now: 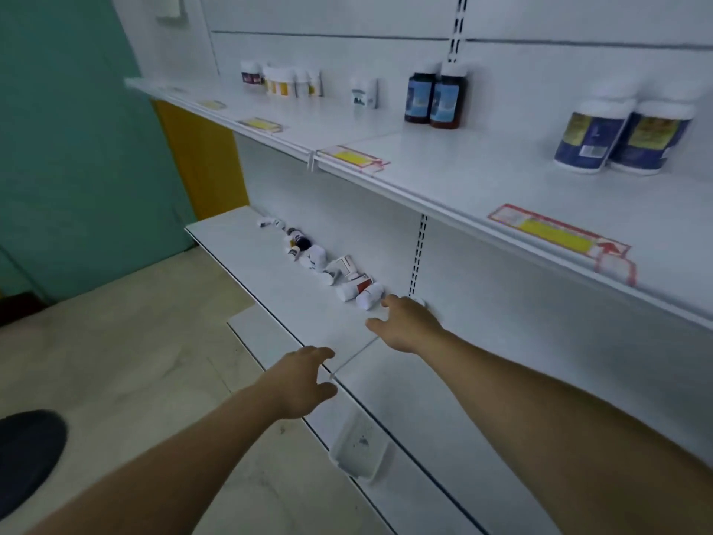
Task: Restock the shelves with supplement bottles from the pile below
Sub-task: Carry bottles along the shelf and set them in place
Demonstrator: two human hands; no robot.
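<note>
A pile of small supplement bottles (pixel 339 272) lies on its side along the back of the lower white shelf (pixel 270 279). My right hand (pixel 409 326) reaches over this shelf, fingers spread, its fingertips just short of the nearest white bottle (pixel 369 296). A small white object shows behind its knuckles. My left hand (pixel 304 380) hovers at the shelf's front edge, fingers apart, holding nothing. On the upper shelf (pixel 443 175) stand upright bottles: two dark brown ones (pixel 434 96), two large blue-labelled ones (pixel 621 135) and a group of small white ones (pixel 281 81).
Yellow and red price tags (pixel 559 237) lie along the upper shelf's front edge. A clear plastic tag holder (pixel 359 449) hangs on the lower shelf's edge. To the left are a beige tiled floor (pixel 135 341), a teal wall and my dark shoe (pixel 27 457).
</note>
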